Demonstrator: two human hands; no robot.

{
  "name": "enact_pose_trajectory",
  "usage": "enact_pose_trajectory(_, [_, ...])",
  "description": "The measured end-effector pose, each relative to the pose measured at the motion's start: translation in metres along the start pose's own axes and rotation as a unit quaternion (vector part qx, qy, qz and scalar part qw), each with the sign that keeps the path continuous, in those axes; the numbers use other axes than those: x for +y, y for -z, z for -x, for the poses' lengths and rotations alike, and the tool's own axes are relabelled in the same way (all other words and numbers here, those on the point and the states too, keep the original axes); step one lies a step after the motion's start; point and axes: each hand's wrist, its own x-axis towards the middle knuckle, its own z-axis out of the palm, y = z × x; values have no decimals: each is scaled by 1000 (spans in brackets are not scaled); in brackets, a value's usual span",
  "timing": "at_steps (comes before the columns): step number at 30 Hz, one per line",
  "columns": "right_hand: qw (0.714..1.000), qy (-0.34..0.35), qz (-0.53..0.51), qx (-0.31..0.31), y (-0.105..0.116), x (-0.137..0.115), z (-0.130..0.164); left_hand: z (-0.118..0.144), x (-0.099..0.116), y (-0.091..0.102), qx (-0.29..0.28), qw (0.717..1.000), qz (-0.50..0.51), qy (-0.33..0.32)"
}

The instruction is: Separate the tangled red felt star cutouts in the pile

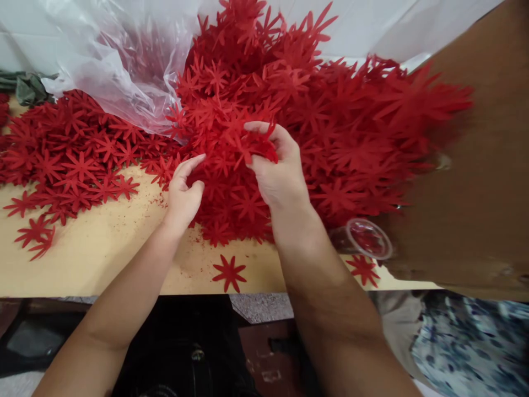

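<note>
A big heap of red star-shaped cutouts (pixel 330 121) covers the back of a pale wooden table (pixel 99 248). My right hand (pixel 279 173) is lifted at the heap's front, fingers pinched on a bunch of red cutouts (pixel 258 144). My left hand (pixel 184 190) rests at the heap's near-left edge, fingers loosely curled with the forefinger stretched toward the pieces, and nothing gripped in it. A single cutout (pixel 229 273) lies loose near the table's front edge between my forearms.
A clear plastic bag (pixel 124 66) lies over the pile at the back left. A flatter spread of cutouts (pixel 70 160) fills the left. A clear plastic cup (pixel 366 238) lies on its side at right, beside a brown cardboard sheet (pixel 479 165). Green fabric (pixel 28 85) sits far left.
</note>
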Motion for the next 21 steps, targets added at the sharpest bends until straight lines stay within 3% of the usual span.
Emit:
enact_pose_trajectory(4, [1000, 3, 1, -15, 14, -6, -25, 0, -3, 2, -9, 999, -11, -37])
enact_pose_trajectory(10, [999, -7, 48, 15, 34, 14, -74, -7, -1, -1, -22, 999, 35, 20])
enact_pose_trajectory(17, [992, 52, 111, 36, 51, 26, -106, -26, 22, -2, 26, 980, -172, -98])
enact_pose_trajectory(21, [991, 48, 123, 5, 64, 24, -121, -36, 26, 8, 33, 969, -211, -124])
